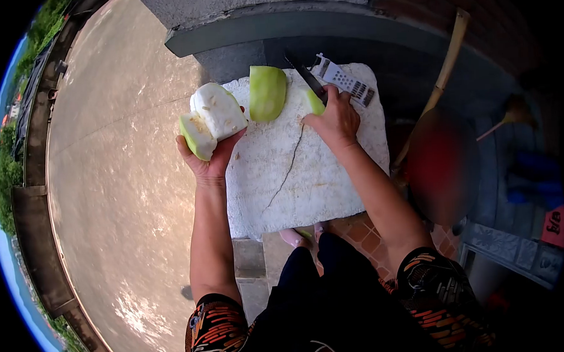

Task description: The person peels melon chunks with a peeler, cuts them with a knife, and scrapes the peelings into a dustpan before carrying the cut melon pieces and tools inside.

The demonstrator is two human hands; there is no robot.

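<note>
My left hand (215,160) is wrapped round pale green gourd pieces at the left edge of a white stone slab (332,180). The larger piece (219,109) shows white flesh, and a smaller wedge (197,137) with green rind leans against it. My right hand (337,118) is closed on a dark knife (304,73) over the slab, its blade pointing up and left. A small green gourd piece (315,103) lies right at those fingers, under the blade. Between my hands, a big gourd chunk (268,93) rests rind up on the slab.
A white grater (344,79) lies at the slab's far right corner. Beyond the slab stands a grey wall ledge (276,35). A wooden pole (444,71) leans at the right, near a blurred red shape (442,166). Paved ground (119,183) stretches out at the left.
</note>
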